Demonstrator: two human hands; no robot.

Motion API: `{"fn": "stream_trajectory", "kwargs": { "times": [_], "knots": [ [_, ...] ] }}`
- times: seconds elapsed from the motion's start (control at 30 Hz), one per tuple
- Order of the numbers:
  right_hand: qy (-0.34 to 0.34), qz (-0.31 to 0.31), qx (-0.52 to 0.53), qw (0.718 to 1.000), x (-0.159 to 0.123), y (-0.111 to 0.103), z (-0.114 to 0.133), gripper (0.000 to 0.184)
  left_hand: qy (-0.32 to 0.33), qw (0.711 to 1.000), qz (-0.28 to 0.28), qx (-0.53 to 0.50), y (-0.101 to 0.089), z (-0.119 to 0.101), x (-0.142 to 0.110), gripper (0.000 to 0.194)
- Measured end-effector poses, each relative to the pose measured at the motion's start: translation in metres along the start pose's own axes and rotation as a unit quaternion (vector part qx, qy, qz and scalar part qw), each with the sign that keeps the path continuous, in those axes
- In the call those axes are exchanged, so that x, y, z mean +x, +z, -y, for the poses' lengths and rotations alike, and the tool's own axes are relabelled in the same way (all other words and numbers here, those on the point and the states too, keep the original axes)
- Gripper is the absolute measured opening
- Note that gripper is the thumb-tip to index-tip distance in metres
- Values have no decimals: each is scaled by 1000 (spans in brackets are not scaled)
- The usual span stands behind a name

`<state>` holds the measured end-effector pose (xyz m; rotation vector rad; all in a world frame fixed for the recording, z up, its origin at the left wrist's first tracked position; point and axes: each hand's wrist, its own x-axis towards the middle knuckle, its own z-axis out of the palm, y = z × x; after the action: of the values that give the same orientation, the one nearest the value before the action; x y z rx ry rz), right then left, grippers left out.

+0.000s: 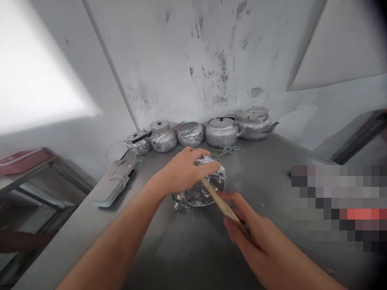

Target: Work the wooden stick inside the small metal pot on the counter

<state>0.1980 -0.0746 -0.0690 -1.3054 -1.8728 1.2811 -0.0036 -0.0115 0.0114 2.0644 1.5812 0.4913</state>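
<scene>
Holding wooden stick [222, 204] clamped in right hand's [256, 233] grip, reaching over crumpled silver pot [196, 195] on bench [181, 253]. Left hand [183, 171] over pot, grip unclear. Looks mid-job: pot open-mouthed, still wrinkled; amount left can't be told.

Left hand [189, 167] arches palm-down, left forearm [121, 233] toward eight o'clock; right hand [252, 227] curls closed, right forearm [302, 264] toward four.
</scene>
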Motion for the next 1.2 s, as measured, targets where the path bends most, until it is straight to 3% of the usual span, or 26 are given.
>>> {"fn": "stream_trajectory", "kwargs": {
  "times": [0.2,0.53,1.03,1.2],
  "knots": [
    [-21,9,-13,1000,1,0,-5,43,-15,1000,-5,-10,1,0,1,58],
    [6,6,-9,1000,1,0,-6,42,14,1000,-4,1,2,0,2,54],
    [42,12,-10,999,3,0,-1,41,-13,1000,-11,-6,1,-1,1,56],
    [59,6,12,998,3,1,-2,26,-8,1000,-10,-8,1,0,1,56]
  ]
}}
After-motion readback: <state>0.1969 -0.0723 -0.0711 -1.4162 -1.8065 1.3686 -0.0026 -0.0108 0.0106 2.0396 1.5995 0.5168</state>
